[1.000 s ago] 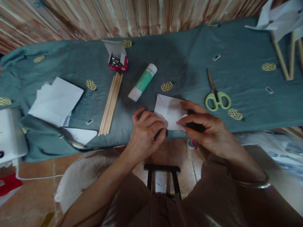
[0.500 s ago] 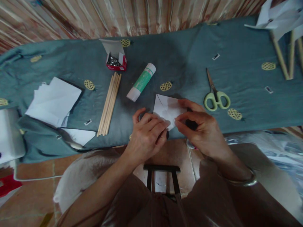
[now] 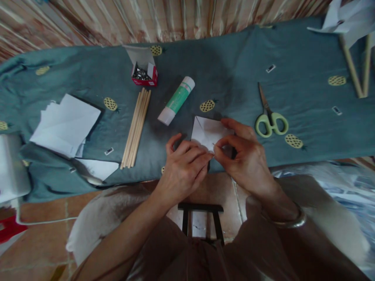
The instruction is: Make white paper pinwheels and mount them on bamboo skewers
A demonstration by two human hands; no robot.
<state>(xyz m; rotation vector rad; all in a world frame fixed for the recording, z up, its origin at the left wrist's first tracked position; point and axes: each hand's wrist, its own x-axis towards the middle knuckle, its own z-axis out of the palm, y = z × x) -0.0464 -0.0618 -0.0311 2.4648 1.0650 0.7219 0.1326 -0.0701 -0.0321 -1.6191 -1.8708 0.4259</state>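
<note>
Lying at the near edge of the cloth-covered worktop (image 3: 234, 86), a small folded white paper square (image 3: 203, 130) is steadied between two bare hands. Its near left corner is covered by the bent fingers of the left grip (image 3: 183, 166); whether the partly hidden thumb is closed on the paper cannot be told. By the right grip (image 3: 247, 152), thumb and forefinger are brought tip to tip on the fold at the near side, with the far right corner touched by another finger.

Beyond the left grip, a green-and-white cylindrical glue stick (image 3: 176, 100) is laid aslant. To its left, a bundle of slim pale wooden sticks (image 3: 136, 128) is seen, with an open red cardboard box (image 3: 150, 82) of shiny metal pieces (image 3: 140, 73) beyond. To the right of the right grip, green-handled metal scissors (image 3: 271, 124) are placed, blades pointing away.
</note>
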